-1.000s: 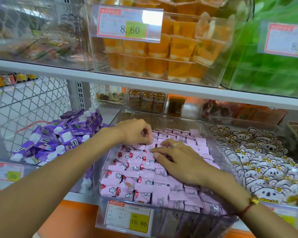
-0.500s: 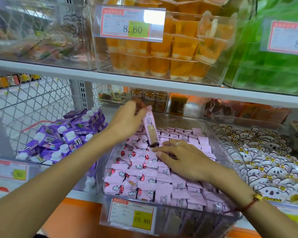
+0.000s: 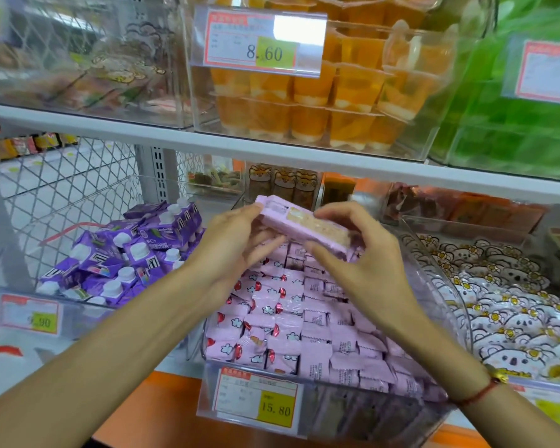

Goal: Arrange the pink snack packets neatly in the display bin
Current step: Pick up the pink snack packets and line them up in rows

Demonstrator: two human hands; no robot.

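Here both hands' fingers (image 3: 330, 215) pinch one pink packet (image 3: 304, 227), hiding its blurred ends.

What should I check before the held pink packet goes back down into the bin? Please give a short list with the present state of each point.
1. Grip: left hand and right hand both hold the pink packet by its ends: ok.
2. Packet clear of the pile: held above the packets in the display bin: ok.
3. Packet orientation: tilted, not level with the rows: not ok.
4. Rows in the bin: left packets show fronts, right ones backs, several crooked: not ok.
5. Free gap for the packet: hidden behind the hands: cannot tell.
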